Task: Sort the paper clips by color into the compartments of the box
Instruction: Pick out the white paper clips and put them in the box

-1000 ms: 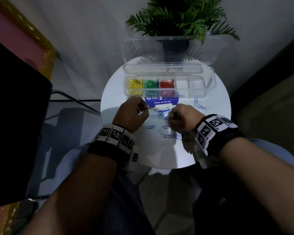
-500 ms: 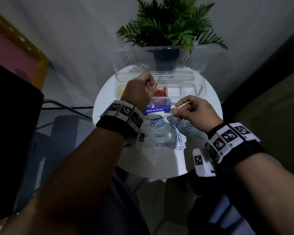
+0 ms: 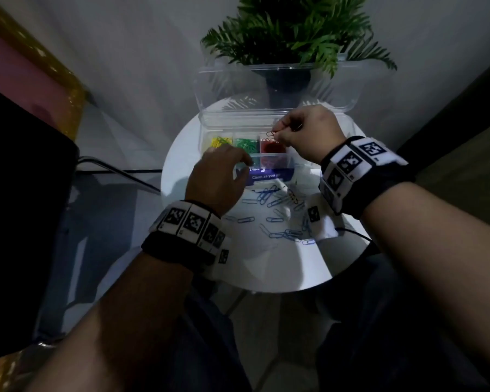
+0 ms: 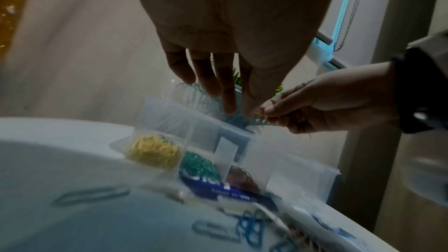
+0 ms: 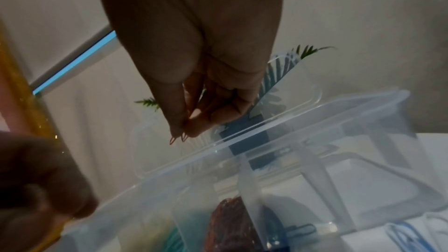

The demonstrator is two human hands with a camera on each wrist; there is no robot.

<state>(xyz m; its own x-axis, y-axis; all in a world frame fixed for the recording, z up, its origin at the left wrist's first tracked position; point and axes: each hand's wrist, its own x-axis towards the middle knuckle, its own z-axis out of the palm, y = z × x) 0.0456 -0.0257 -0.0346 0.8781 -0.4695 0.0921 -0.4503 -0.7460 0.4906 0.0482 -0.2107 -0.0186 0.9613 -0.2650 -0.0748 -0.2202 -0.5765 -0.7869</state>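
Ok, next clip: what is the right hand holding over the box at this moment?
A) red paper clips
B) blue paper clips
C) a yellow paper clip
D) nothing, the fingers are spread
A: the right hand pinches red paper clips at its fingertips above the box, over the compartment with the red pile; the right wrist view shows their reddish loops sticking out below the fingers.

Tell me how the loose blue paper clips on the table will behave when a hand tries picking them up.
The blue paper clips lie flat on the smooth white table, so they will probably slide when pushed rather than lift. They look thin and light, likely needing a fingertip pinch. Several overlap, so one may drag others along.
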